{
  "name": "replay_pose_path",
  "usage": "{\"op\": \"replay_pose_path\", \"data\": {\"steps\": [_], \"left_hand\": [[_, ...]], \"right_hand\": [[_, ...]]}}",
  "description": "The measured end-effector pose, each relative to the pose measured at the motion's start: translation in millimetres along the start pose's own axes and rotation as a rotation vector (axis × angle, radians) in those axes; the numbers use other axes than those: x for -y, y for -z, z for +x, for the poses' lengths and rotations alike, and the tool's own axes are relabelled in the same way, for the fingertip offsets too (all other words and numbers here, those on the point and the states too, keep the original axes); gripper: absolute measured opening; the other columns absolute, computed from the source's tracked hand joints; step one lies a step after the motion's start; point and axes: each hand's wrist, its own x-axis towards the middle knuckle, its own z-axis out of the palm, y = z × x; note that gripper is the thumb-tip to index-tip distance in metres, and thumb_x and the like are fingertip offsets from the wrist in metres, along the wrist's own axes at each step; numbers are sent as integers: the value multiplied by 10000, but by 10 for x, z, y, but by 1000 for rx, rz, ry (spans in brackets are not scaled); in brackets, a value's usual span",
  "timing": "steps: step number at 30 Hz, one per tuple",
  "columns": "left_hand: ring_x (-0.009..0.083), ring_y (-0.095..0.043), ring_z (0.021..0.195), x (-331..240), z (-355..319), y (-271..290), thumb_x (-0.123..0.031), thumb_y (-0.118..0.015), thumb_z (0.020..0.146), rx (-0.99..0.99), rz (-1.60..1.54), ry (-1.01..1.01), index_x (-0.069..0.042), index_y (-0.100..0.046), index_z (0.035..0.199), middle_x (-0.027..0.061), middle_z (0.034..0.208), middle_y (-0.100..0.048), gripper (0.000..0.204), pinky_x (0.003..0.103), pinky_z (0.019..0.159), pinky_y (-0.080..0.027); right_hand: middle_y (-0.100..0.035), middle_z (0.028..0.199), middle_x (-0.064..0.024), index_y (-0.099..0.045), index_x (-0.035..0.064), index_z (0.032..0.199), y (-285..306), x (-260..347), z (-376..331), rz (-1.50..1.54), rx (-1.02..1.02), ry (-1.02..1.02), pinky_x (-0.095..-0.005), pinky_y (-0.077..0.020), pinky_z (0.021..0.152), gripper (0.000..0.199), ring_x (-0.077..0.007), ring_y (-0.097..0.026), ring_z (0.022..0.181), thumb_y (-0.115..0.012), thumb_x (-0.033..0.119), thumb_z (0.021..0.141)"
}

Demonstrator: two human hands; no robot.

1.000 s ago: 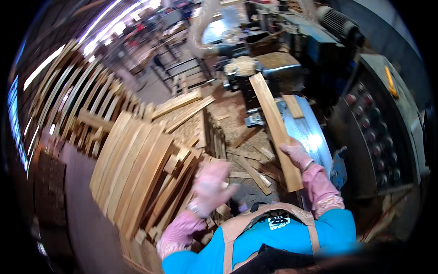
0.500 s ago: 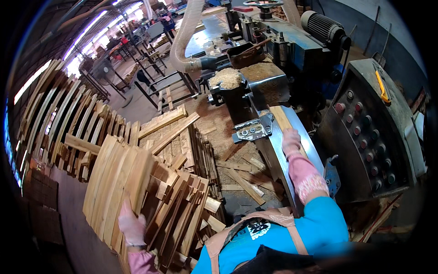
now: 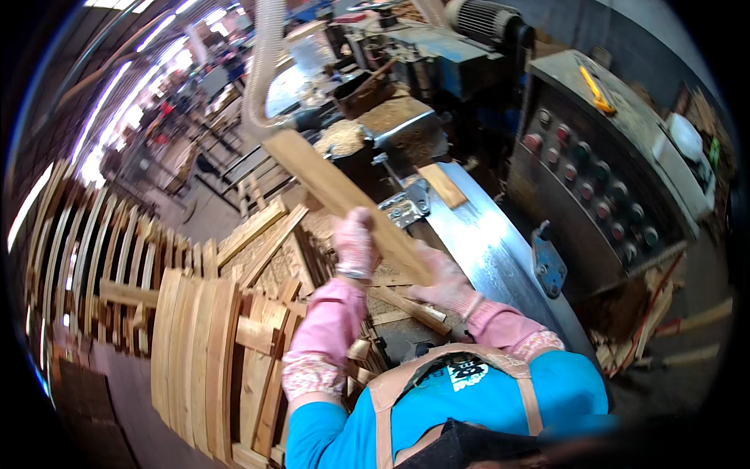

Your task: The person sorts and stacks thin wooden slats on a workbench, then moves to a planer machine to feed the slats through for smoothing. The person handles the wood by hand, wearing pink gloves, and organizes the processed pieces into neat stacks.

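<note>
Wooden plank (image 3: 332,184) held aloft, off left edge of metal machine table (image 3: 492,234). Left hand (image 3: 356,244) clasped on it; right hand (image 3: 448,281) at near end, cannot tell whether closed. Best control: both grips firm, far end clear of ribbed hose (image 3: 262,70).

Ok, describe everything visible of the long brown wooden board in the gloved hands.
The long, flat brown wooden board has a bare face and squared far end. Held up, it slants from upper left to lower right. The pink gloved left hand grips its left edge; the pink gloved right hand holds its near end.
</note>
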Motion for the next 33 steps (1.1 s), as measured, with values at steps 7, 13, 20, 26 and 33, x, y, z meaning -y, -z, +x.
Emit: {"op": "replay_pose_path", "data": {"steps": [7, 13, 20, 26, 33], "left_hand": [[166, -608, 979, 689, -777, -460, -174, -694, 969, 659, 223, 420, 43, -325, 1623, 167, 1469, -543, 782, 311, 827, -534], [245, -578, 1341, 384, -632, 9, -161, -677, 996, 541, 161, 410, 40, -391, 1590, 193, 1541, -530, 689, 338, 1068, -524], [197, -668, 1193, -222, -752, 38, -153, -704, 982, 542, 540, -35, 3, -513, 1514, 132, 1331, -684, 587, 335, 1027, -553], [367, -685, 1221, -945, -799, 627, -162, -762, 893, 436, 1089, -732, -40, -628, 1406, 207, 1343, -696, 545, 456, 1031, -561], [429, -567, 1373, -1655, -1650, 3143, -101, -806, 772, -265, 1827, -608, 12, -570, 1474, 254, 1440, -621, 749, 496, 1184, -441]], "right_hand": [[-623, 1315, -192, -548, 117, 1485, 989, -821, -2302, -735, -247, -405, -530, -489, 991, 792, -407, -597, 1174, -835, 302, 769], [-581, 1367, -205, -527, 108, 1514, 988, -1273, -1738, -899, -430, -329, -542, -464, 1011, 793, -440, -561, 1203, -831, 335, 818], [-591, 1441, -203, -506, 164, 1553, 630, -1929, 593, -691, -619, -69, -505, -475, 1091, 778, -408, -591, 1268, -803, 389, 870], [-613, 1382, -198, -489, 189, 1574, 667, -1765, 528, -725, -403, -135, -508, -477, 1080, 828, -430, -593, 1236, -823, 363, 837], [-585, 1422, -182, -596, 122, 1432, 950, -1428, -1672, -785, -272, -273, -526, -480, 1049, 741, -397, -576, 1252, -849, 369, 780]]}}
